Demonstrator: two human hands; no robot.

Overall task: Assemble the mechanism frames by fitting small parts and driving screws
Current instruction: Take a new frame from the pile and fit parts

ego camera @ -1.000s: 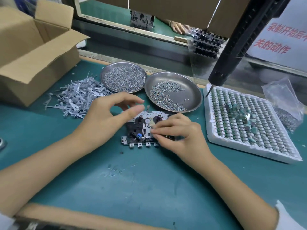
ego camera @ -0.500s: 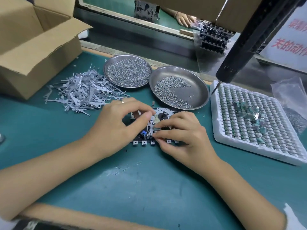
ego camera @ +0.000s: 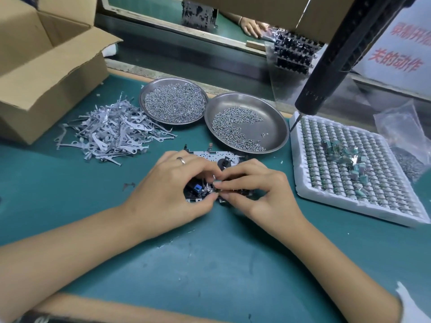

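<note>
Metal mechanism frame (ego camera: 211, 156) is lying under both hands: left hand (ego camera: 173, 183) and right hand (ego camera: 254, 187) are pinching a small part (ego camera: 211, 189) into it; screws (ego camera: 235, 129), at one o'clock, are awaiting driving.

Both hands cover most of the mechanism frame (ego camera: 211, 157) at the centre of the picture; only its far edge and a blue part show. The small part pinched between the fingers (ego camera: 224, 183) is too tiny to identify. The cardboard box (ego camera: 46, 73) is cut off at the upper left, the black screwdriver (ego camera: 326, 73) at the top right, and the red-lettered sign (ego camera: 401, 50) at the right edge.
</note>
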